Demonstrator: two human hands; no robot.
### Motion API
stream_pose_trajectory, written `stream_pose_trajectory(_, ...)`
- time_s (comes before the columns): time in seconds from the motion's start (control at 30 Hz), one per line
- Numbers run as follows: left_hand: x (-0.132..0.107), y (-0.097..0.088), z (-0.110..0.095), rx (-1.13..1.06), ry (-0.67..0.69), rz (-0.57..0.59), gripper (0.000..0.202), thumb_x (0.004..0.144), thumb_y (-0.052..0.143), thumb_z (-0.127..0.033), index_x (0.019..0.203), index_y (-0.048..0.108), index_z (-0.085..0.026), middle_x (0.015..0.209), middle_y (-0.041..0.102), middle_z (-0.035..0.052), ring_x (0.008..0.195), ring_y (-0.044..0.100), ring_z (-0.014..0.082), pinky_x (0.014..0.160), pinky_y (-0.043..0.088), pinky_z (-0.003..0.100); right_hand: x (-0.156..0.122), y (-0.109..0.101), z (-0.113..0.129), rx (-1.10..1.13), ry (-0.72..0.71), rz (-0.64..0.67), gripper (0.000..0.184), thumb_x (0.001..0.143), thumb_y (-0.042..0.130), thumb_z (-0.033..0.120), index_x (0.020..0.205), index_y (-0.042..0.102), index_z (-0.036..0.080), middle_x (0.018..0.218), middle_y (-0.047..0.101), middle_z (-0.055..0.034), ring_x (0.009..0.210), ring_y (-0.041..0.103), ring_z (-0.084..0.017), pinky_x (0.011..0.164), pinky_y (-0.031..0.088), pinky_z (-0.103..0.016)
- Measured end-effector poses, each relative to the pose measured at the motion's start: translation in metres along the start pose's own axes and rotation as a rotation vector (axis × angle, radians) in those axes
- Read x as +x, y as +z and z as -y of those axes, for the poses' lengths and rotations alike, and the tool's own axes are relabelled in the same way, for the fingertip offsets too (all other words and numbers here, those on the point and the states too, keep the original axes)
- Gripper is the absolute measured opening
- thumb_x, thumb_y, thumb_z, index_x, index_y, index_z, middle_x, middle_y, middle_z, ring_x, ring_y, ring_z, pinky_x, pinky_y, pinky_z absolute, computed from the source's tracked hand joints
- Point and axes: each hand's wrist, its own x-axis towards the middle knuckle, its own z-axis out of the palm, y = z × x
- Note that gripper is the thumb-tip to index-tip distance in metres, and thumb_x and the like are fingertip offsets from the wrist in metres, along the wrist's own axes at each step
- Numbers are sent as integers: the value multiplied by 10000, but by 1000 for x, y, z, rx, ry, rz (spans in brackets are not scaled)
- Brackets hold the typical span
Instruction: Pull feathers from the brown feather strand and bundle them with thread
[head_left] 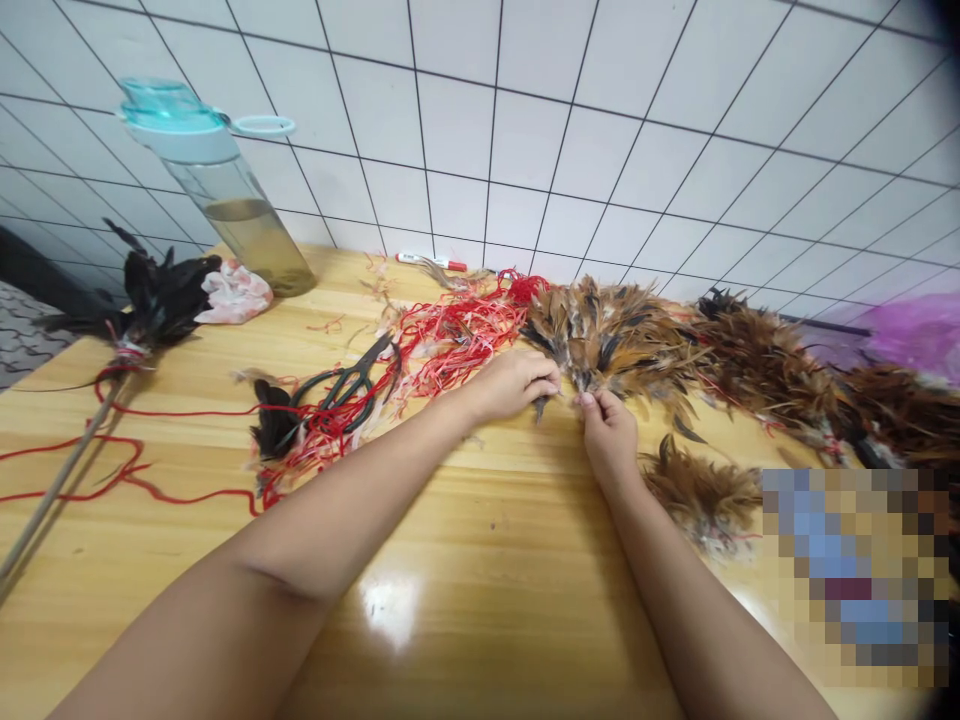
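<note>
From my head cam, I've got a fan of brown and black rooster-looking feathers [609, 340] lying on the wooden tabletop [480, 530], right in front of me. My left hand [510, 386] and right hand [609, 432] are both on its lower end, fingers [546, 374] together and pinching the base of the bunch between them. Just right of that sits a loose brown feather tuft [701, 495], and more feather bunches [772, 370] run off toward the right edge. On my left, black-handled scissors [341, 392] are tangled in a mess of red strings [457, 330]. Further back there's a black feather bundle on a wooden stick [157, 305], a pink cloth [234, 295], and a tipped-looking water bottle [240, 205] by the white tile wall [570, 130].
</note>
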Motion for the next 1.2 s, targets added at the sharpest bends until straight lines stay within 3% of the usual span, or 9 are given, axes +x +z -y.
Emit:
stream_pose_trajectory(0.27,0,3,-7,-20,39,-91,198,887,491,-177,887,688,-160,872,690,55,849,600,140,794,437,251,1,1,-2,6,-33,33,260,793,478,390,701,610,186,678,628,-35,667,524,-179,682,412,-309)
stream_pose_trajectory(0.53,-2,11,-8,41,107,-81,187,887,500,-208,883,682,-164,852,684,60,833,603,149,775,448,260,1,1,1,-29,-40,57,254,765,480,392,588,474,209,569,462,17,599,434,-152,607,352,-284)
stream_pose_trajectory(0.73,-2,6,-10,33,88,-201,199,893,478,-191,879,673,-155,867,689,60,841,604,145,798,461,266,1,1,0,20,-2,62,256,774,482,404,703,601,190,626,563,-8,623,478,-164,640,382,-296)
stream_pose_trajectory(0.87,-2,8,-10,29,82,-167,183,886,498,-192,879,679,-160,866,696,52,833,612,138,777,464,249,2,2,-3,43,-4,66,254,777,493,405,704,607,190,659,606,-19,639,501,-167,657,396,-300)
stream_pose_trajectory(1.2,-1,10,-10,-32,54,-130,157,864,535,-201,849,687,-166,822,699,47,794,618,132,739,456,245,2,3,-5,60,-20,56,251,782,504,405,678,582,191,602,528,12,608,446,-147,622,368,-279)
